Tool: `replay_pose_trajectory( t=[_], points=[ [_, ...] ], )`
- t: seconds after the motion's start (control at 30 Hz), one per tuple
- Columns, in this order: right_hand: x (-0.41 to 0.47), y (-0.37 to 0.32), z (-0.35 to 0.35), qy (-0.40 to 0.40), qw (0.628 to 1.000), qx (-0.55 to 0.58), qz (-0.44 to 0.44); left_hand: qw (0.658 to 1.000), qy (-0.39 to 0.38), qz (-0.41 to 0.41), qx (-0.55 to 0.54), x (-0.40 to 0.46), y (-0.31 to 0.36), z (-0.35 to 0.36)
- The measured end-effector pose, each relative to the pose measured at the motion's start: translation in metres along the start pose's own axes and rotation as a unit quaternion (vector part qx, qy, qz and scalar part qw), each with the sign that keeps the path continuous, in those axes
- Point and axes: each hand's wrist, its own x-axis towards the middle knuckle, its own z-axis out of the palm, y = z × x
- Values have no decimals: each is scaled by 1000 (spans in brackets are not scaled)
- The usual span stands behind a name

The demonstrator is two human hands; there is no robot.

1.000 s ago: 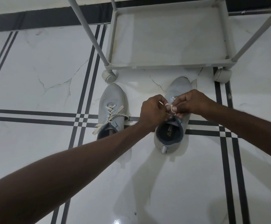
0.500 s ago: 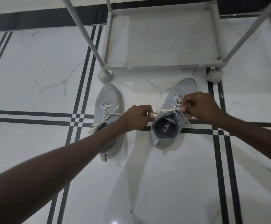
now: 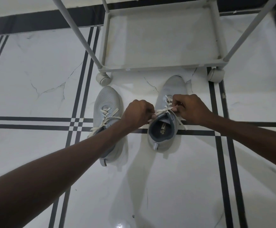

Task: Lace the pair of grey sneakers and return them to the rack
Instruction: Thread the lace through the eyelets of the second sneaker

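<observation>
Two grey sneakers stand side by side on the floor, toes toward the rack. The left sneaker (image 3: 106, 102) has cream laces threaded and loose ends trailing; my left forearm covers its heel half. Over the right sneaker (image 3: 162, 139) both hands pinch its cream lace (image 3: 164, 110), stretched taut between them above the tongue. My left hand (image 3: 138, 113) grips one end at the shoe's left side. My right hand (image 3: 189, 108) grips the other end, with a loose tail hanging down the shoe's right side.
A light grey rack (image 3: 162, 68) on castor wheels (image 3: 103, 78) stands just beyond the toes, its bottom shelf bare. Slanted rack posts (image 3: 78, 32) rise at left and right. The floor is white marble with black stripe lines.
My hands were close together at the knot a second ago; they have pulled apart sideways, drawing the lace tight. In the last half second they barely shifted.
</observation>
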Motion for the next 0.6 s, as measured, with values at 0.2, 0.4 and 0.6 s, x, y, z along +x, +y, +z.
replay_pose_trajectory(
  t=[0.2,0.4,0.6],
  points=[
    [3,11,-13,27,998,-28,-41,998,-11,24,56,-2,-3,11],
    [3,5,-14,10,998,63,11,1000,-8,12,28,1,-2,16],
    [7,-1,-15,-22,944,298,137,1000,-11,-10,-3,3,-2,17]
  ],
)
